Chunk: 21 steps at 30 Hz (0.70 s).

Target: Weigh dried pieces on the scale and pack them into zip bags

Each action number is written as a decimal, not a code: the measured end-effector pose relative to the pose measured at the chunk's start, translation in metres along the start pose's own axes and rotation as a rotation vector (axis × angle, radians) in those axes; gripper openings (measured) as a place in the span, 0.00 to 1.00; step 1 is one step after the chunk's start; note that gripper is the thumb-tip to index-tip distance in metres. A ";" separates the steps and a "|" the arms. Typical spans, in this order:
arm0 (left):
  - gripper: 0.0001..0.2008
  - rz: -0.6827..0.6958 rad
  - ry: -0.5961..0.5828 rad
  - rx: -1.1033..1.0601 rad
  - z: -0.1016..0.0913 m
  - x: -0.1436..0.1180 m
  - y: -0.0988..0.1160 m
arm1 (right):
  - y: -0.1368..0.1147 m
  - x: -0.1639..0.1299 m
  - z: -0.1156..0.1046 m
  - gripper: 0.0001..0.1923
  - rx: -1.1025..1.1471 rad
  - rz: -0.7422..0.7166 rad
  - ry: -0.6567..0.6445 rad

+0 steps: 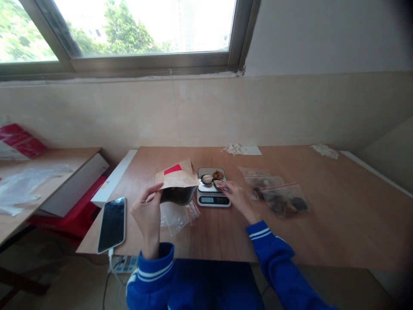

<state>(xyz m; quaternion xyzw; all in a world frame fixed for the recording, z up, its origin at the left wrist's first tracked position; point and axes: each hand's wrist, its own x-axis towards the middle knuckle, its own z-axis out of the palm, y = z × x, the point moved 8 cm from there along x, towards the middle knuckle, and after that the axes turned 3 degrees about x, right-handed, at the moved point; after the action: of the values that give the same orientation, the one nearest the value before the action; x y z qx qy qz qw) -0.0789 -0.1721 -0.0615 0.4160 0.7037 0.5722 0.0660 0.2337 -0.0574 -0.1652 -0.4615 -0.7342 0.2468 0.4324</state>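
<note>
The left hand (147,211) is curled, thumb and fingers pinching the near-left edge of a brown paper bag (177,177) bearing a red label. The bag is held raised above the tabletop (338,232), near the middle of its near edge. Its mouth is open and faces the person; its long axis runs left to right, roughly parallel to the near edge. Under the bag lies a clear plastic bag (176,217), flat on the tabletop.

The right hand (237,198) is loosely open, fingers extended toward the left. Its fingertips (221,185) reach the right edge of the platform of a small digital scale (213,187); whether they pinch anything cannot be told. The scale stands just right of the paper bag, display facing the person. On its platform rest a pale round item (207,178) and a brown item (218,175).

Right of the right hand lie zip bags (284,200) with dark contents. A phone (112,224) lies at the near-left corner, screen up.
</note>
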 end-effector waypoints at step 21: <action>0.11 -0.048 -0.021 0.032 -0.003 -0.014 -0.016 | -0.189 -0.003 0.132 0.20 -0.283 -0.229 -0.544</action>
<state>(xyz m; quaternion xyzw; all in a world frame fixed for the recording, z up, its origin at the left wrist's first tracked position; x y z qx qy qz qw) -0.0799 -0.1835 -0.0797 0.4057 0.7218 0.5549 0.0805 0.0326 -0.1407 -0.0889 -0.3486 -0.8969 0.2064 0.1772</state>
